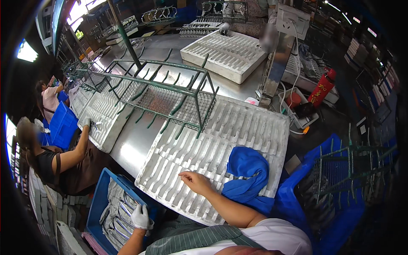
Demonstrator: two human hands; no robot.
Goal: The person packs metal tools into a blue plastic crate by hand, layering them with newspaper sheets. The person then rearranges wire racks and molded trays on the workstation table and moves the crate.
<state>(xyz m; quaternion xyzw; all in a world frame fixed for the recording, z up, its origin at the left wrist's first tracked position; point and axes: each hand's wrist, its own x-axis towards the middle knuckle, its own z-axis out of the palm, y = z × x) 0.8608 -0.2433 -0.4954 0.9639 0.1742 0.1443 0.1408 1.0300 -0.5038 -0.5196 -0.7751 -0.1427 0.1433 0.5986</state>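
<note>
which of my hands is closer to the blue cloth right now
Right. The bare right hand rests on the white tray, just left of the blue cloth. The gloved left hand is farther off, down in the blue crate.

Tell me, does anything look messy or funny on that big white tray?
Only the blue cloth: it lies crumpled on the white slotted tray, covering some slots beside the bare right hand. The gloved left hand reaches into the blue bin.

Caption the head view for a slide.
Gloved left hand reaches into blue crate of metal parts; bare right hand rests on white slotted tray.
</note>
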